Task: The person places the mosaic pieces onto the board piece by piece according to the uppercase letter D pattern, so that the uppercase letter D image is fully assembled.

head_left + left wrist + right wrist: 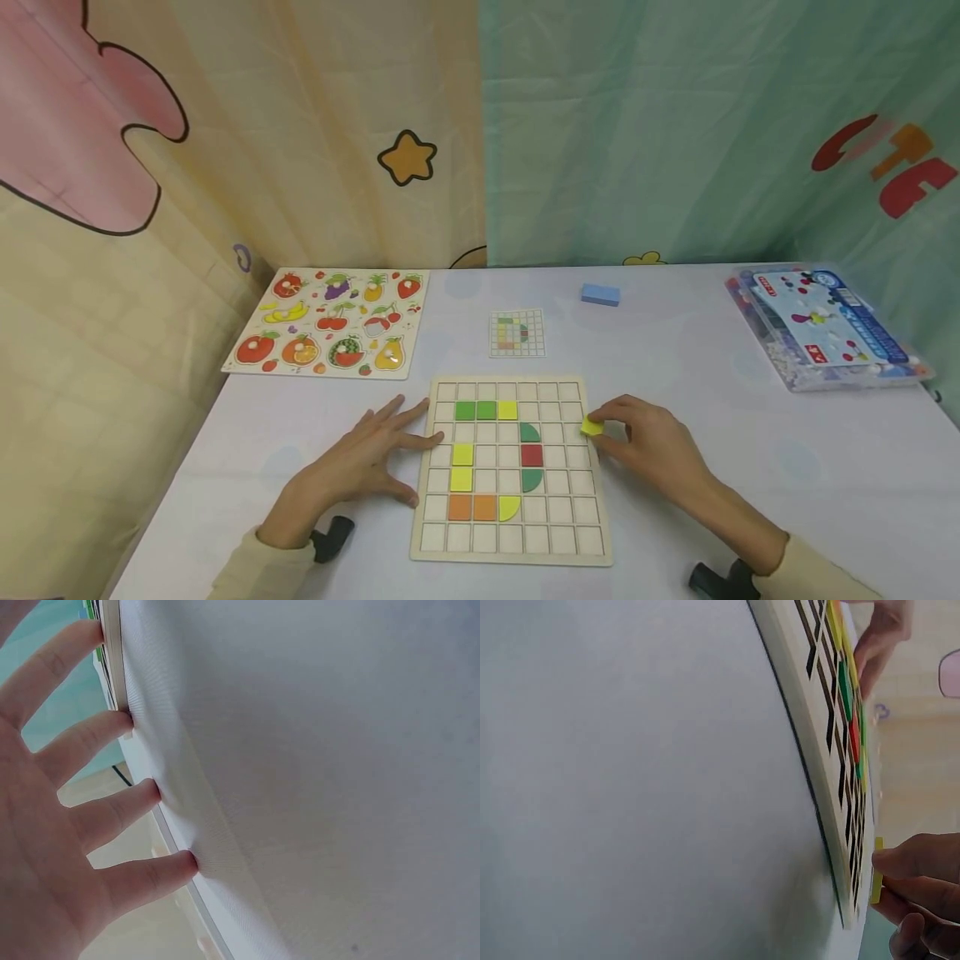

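A wooden grid board (512,540) lies on the table, with green, yellow, red and orange tiles set in some of its squares. Between thumb and fingers my right hand (656,446) pinches a yellow tile (592,427), over the board's right edge near the upper rows. The same yellow tile (877,870) shows edge-on in the right wrist view. With fingers spread, my left hand (367,458) rests at the board's left edge, fingertips touching its rim. A small pattern card (517,333) printed with a coloured grid lies just beyond the board.
At the back left is a fruit puzzle board (324,323). A blue block (600,295) lies toward the back edge, and a clear plastic case (828,329) with a printed sheet sits at the back right. Curtains (637,125) hang behind the table.
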`<state>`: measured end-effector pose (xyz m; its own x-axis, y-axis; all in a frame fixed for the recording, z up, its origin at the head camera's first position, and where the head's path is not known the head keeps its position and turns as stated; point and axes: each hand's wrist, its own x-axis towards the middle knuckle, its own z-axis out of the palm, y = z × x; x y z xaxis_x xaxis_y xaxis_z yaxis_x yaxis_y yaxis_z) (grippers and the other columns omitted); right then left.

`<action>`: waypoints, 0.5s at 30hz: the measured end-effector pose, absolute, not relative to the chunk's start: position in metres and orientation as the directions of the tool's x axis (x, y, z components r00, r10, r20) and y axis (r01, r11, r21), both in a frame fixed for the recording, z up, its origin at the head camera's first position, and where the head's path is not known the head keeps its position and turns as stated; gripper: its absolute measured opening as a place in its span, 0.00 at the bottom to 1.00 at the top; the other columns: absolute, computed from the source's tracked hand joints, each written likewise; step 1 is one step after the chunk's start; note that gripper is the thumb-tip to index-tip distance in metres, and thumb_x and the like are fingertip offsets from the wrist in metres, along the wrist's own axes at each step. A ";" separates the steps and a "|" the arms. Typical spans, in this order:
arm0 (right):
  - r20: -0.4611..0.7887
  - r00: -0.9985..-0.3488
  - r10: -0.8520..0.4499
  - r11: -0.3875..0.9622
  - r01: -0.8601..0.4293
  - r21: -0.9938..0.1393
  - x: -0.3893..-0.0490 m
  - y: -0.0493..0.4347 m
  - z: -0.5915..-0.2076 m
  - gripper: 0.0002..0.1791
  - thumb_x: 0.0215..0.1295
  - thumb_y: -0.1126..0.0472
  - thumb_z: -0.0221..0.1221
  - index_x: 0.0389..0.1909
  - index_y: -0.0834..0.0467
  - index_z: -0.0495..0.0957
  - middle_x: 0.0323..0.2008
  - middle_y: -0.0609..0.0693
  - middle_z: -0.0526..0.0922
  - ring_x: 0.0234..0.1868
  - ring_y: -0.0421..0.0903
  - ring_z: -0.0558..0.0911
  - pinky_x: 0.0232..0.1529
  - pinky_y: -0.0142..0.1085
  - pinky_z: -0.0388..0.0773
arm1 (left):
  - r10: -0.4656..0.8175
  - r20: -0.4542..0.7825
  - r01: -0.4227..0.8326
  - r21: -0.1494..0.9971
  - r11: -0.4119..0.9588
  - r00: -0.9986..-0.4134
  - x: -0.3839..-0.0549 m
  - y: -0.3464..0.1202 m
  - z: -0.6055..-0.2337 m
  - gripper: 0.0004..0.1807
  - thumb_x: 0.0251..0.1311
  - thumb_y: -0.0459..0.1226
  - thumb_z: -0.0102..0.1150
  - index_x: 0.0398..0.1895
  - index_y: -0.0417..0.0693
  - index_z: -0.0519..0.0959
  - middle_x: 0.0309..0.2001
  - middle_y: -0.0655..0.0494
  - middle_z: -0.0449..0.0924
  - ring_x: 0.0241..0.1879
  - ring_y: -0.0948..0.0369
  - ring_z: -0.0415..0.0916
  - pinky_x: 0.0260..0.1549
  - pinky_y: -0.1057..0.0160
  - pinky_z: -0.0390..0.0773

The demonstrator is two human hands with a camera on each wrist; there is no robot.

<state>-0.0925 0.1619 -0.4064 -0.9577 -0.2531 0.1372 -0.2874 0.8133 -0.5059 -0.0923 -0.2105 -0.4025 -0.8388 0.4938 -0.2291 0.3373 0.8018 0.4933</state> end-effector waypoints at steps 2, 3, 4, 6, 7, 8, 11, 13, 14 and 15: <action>0.129 -0.951 -0.281 0.797 -0.306 -0.521 -0.095 0.149 -0.406 0.13 0.51 0.63 0.73 0.40 0.53 0.87 0.40 0.43 0.84 0.23 0.37 0.68 0.21 0.30 0.66 | 0.495 -0.230 0.336 0.496 0.800 -0.838 -0.092 -0.211 -0.403 0.45 0.30 0.48 0.82 0.62 0.59 0.78 0.76 0.50 0.55 0.75 0.39 0.40 0.66 0.29 0.43; 0.121 -0.949 -0.291 0.789 -0.310 -0.530 -0.095 0.143 -0.405 0.13 0.51 0.63 0.72 0.40 0.53 0.87 0.41 0.43 0.84 0.24 0.37 0.69 0.22 0.31 0.67 | 0.495 -0.232 0.335 0.499 0.799 -0.837 -0.092 -0.210 -0.403 0.45 0.30 0.48 0.82 0.62 0.59 0.78 0.76 0.50 0.55 0.75 0.39 0.40 0.66 0.29 0.43; 0.116 -0.946 -0.303 0.782 -0.316 -0.538 -0.096 0.136 -0.405 0.13 0.52 0.63 0.72 0.40 0.53 0.87 0.41 0.43 0.84 0.26 0.38 0.71 0.24 0.31 0.69 | 0.496 -0.231 0.335 0.500 0.799 -0.837 -0.092 -0.210 -0.403 0.45 0.30 0.48 0.82 0.62 0.59 0.78 0.76 0.50 0.55 0.75 0.39 0.40 0.66 0.29 0.43; 0.114 -0.937 -0.330 0.765 -0.336 -0.549 -0.097 0.124 -0.404 0.13 0.52 0.63 0.72 0.40 0.53 0.87 0.42 0.42 0.84 0.30 0.39 0.77 0.30 0.33 0.75 | 0.497 -0.229 0.338 0.499 0.798 -0.837 -0.092 -0.210 -0.403 0.45 0.31 0.48 0.82 0.62 0.59 0.78 0.76 0.50 0.55 0.75 0.39 0.40 0.66 0.29 0.43; 0.117 -0.932 -0.343 0.759 -0.348 -0.550 -0.098 0.118 -0.404 0.12 0.53 0.63 0.72 0.40 0.53 0.87 0.42 0.42 0.85 0.33 0.40 0.79 0.33 0.35 0.77 | 0.499 -0.227 0.341 0.497 0.798 -0.837 -0.091 -0.210 -0.402 0.45 0.31 0.48 0.82 0.62 0.59 0.78 0.76 0.50 0.55 0.75 0.39 0.40 0.66 0.29 0.43; 0.119 -0.927 -0.356 0.753 -0.360 -0.551 -0.099 0.112 -0.404 0.12 0.53 0.63 0.72 0.40 0.53 0.87 0.42 0.41 0.84 0.36 0.42 0.81 0.36 0.36 0.79 | 0.499 -0.226 0.342 0.496 0.798 -0.837 -0.091 -0.211 -0.402 0.45 0.31 0.49 0.82 0.62 0.59 0.78 0.76 0.50 0.55 0.75 0.39 0.40 0.66 0.29 0.43; 0.145 -0.901 -0.408 0.732 -0.418 -0.537 -0.102 0.095 -0.405 0.12 0.53 0.62 0.72 0.40 0.53 0.87 0.41 0.41 0.85 0.43 0.43 0.84 0.42 0.40 0.82 | 0.500 -0.223 0.348 0.490 0.799 -0.837 -0.091 -0.211 -0.402 0.45 0.31 0.49 0.82 0.62 0.60 0.78 0.76 0.50 0.55 0.75 0.39 0.40 0.66 0.30 0.43; 0.155 -0.886 -0.438 0.717 -0.448 -0.534 -0.104 0.085 -0.406 0.11 0.53 0.62 0.71 0.40 0.53 0.87 0.41 0.41 0.84 0.44 0.43 0.84 0.42 0.40 0.82 | 0.501 -0.221 0.350 0.487 0.800 -0.837 -0.092 -0.212 -0.402 0.44 0.32 0.49 0.82 0.62 0.60 0.78 0.76 0.50 0.55 0.75 0.39 0.41 0.66 0.30 0.43; 0.155 -0.879 -0.451 0.709 -0.459 -0.536 -0.105 0.080 -0.406 0.11 0.54 0.62 0.70 0.40 0.53 0.87 0.41 0.41 0.84 0.44 0.43 0.84 0.41 0.40 0.82 | 0.501 -0.220 0.351 0.486 0.801 -0.837 -0.092 -0.212 -0.402 0.44 0.32 0.49 0.82 0.62 0.60 0.78 0.76 0.50 0.55 0.75 0.39 0.41 0.66 0.30 0.43; 0.153 -0.872 -0.464 0.701 -0.467 -0.539 -0.106 0.076 -0.407 0.11 0.54 0.62 0.70 0.40 0.53 0.88 0.41 0.41 0.84 0.44 0.43 0.84 0.41 0.40 0.82 | 0.501 -0.219 0.352 0.485 0.801 -0.837 -0.092 -0.212 -0.403 0.44 0.32 0.49 0.82 0.62 0.60 0.78 0.76 0.50 0.55 0.75 0.39 0.41 0.66 0.30 0.44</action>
